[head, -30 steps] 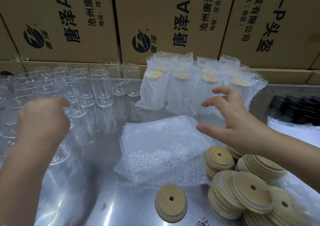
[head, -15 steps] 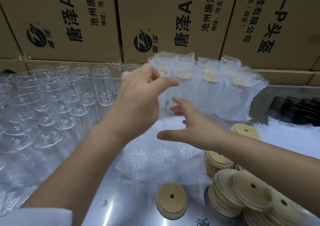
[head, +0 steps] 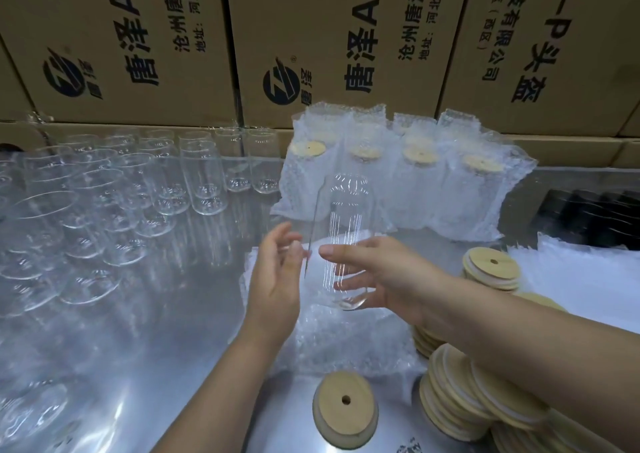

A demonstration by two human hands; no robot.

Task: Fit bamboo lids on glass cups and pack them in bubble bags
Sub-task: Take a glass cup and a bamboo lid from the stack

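Glass cup (head: 347, 210) newly in right hand (head: 393, 279), left hand (head: 277, 281) alongside

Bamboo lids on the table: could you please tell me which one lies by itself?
The lone lid nearest the camera, before the flat bubble bags; the other lids are piled at right.

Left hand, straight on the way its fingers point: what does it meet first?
Most likely the glass cup, gripped by the right hand. The left hand points its fingers up and right at the cup's side, nearly touching, though depth is hard to judge.
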